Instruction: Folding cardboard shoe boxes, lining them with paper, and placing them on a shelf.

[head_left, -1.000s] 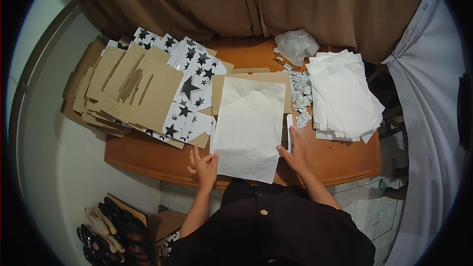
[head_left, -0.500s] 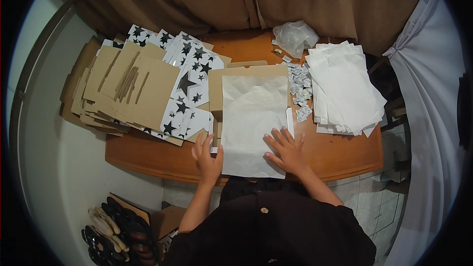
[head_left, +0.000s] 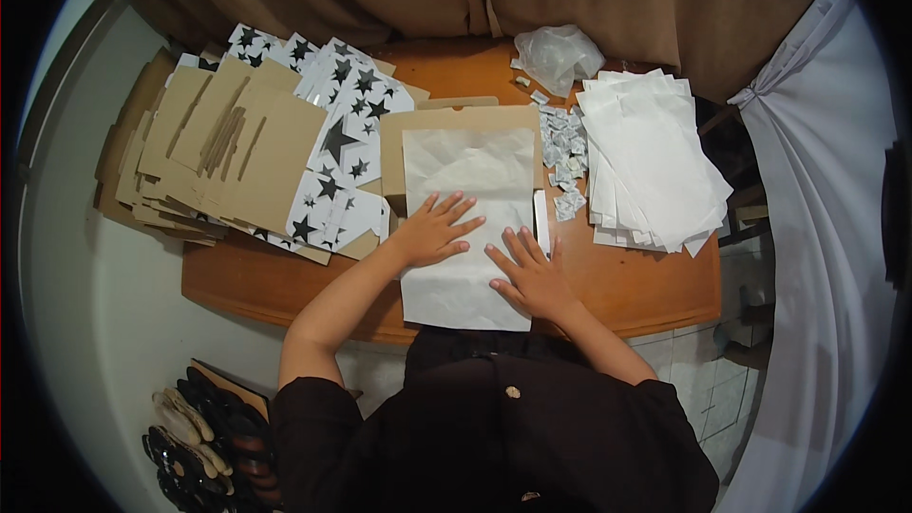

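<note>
A sheet of white paper lies over an opened cardboard box, hiding most of its inside. The sheet's near end hangs past the table edge in front of my body. My left hand rests flat on the left half of the sheet, fingers spread and pointing to the right. On the right half my right hand presses with spread fingers, close to the white side wall of the box. Neither hand grips anything.
Flattened cardboard boxes, some printed with black stars, are piled at the left of the wooden table. Small white packets lie scattered right of the box, near a clear plastic bag. A stack of white paper sheets sits farther right.
My left hand has moved from beside the box's left edge to the right, onto the sheet. My right hand stays on the paper. The whole view has shifted slightly.
</note>
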Available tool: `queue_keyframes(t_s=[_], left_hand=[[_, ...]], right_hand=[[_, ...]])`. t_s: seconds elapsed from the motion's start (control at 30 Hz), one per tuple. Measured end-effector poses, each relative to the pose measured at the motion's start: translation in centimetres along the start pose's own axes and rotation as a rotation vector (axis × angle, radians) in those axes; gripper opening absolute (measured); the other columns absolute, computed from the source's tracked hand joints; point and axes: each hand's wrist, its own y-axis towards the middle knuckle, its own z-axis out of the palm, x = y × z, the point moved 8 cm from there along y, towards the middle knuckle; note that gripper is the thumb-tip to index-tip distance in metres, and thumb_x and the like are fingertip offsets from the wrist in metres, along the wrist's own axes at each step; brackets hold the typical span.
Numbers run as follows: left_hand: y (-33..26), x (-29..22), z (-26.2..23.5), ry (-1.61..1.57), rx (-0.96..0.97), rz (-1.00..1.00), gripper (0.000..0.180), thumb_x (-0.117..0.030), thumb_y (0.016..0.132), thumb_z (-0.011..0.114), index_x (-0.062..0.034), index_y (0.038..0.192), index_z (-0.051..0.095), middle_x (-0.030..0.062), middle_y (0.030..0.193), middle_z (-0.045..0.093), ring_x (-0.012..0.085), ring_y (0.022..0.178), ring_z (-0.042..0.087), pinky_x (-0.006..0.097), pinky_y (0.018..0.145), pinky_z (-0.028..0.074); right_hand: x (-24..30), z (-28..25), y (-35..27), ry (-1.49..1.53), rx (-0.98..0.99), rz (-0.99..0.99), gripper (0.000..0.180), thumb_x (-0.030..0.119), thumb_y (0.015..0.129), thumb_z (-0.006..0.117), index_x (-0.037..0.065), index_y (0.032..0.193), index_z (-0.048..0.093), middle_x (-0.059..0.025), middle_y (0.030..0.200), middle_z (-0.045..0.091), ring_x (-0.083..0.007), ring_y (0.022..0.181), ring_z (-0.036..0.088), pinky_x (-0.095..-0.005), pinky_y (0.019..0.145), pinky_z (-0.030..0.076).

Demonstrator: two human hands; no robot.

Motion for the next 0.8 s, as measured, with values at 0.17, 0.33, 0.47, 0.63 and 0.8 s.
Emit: queue_keyframes(t_s=[0.17,0.33,0.47,0.63,0.8], left_hand=[[0.4,0.0,1.8,-0.033,0.007,-0.039,0.054,-0.050,0.094,0.032,-0.0255,0.142,0.031,0.0109,0.151,0.018,0.0331,0.139,0.013,0.055,0.109,0.013],[1.1,0.2,3.7,-0.162,0.164,-0.058,0.054,-0.049,0.094,0.032,-0.0239,0.141,0.032,0.0117,0.150,0.019,0.0332,0.139,0.014,0.052,0.110,0.014],[1.4,0.3,5.1,-0.258,0.245,-0.056,0.046,-0.043,0.094,0.039,-0.0197,0.133,0.047,0.0109,0.144,0.033,0.0329,0.134,0.027,0.051,0.108,0.021],[1.6,1.1,4.8,-0.437,0.283,-0.109,0.040,-0.039,0.093,0.044,-0.0140,0.121,0.058,0.0122,0.132,0.049,0.0318,0.123,0.044,0.043,0.103,0.032],[0.8,0.4,2.0,-0.929,0.267,-0.261,0.039,-0.036,0.092,0.046,-0.0094,0.117,0.061,0.0142,0.123,0.057,0.0311,0.112,0.054,0.035,0.097,0.040]], right_hand=[[-0.1,-0.3,-0.2,-0.002,0.012,0.001,0.054,0.051,0.090,0.042,0.027,0.138,0.037,-0.0085,0.146,0.031,-0.0283,0.136,0.024,-0.0674,0.101,0.012],[0.1,-1.1,-0.8,0.161,0.118,0.034,0.056,0.052,0.089,0.043,0.021,0.135,0.041,-0.0109,0.142,0.036,-0.0289,0.135,0.027,-0.0673,0.101,0.011],[1.1,-2.6,-1.6,0.222,0.202,-0.081,0.056,0.052,0.089,0.045,0.020,0.135,0.042,-0.0114,0.140,0.038,-0.0294,0.134,0.029,-0.0670,0.101,0.011],[0.7,-2.8,-2.2,0.241,0.099,-0.172,0.043,0.030,0.082,0.062,0.021,0.123,0.054,-0.0059,0.127,0.051,-0.0251,0.126,0.041,-0.0662,0.100,0.014],[-0.5,-3.1,-2.1,0.271,-0.073,-0.117,0.030,0.020,0.079,0.064,0.021,0.109,0.063,-0.0010,0.114,0.058,-0.0217,0.115,0.049,-0.0658,0.099,0.014]])
